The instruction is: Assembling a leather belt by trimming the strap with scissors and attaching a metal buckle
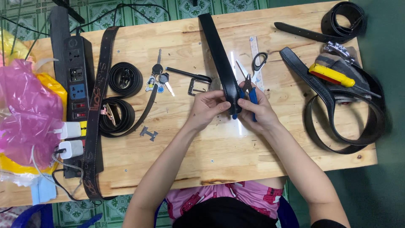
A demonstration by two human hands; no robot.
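We are looking down on a pale wooden surface (219, 152). Our left hand (205, 107) is pinching the near end of a long black leather belt strap (219, 55), which is running away from us across the surface to its far edge. Our right hand (258, 110) is closing on blue-handled pliers (249, 90) right beside that strap end, fingers wrapped round the handles; the strap end seems to be held steady so the pliers' nose can meet it, though the contact point is hidden by the fingers.

Just left of the strap, a square silver buckle (197, 86) with a black loop is lying within easy reach. Black-handled scissors (259, 61) are resting beyond the right hand. A bunch of keys (159, 78) and two coiled black belts (124, 79) are sitting farther left, beside a black power strip (78, 80). A yellow-handled screwdriver (332, 75) is lying on a heap of dark belts at the right. Pink plastic bags (25, 114) are crowding the left edge. Green patterned floor tiles (168, 8) are showing past the surface.
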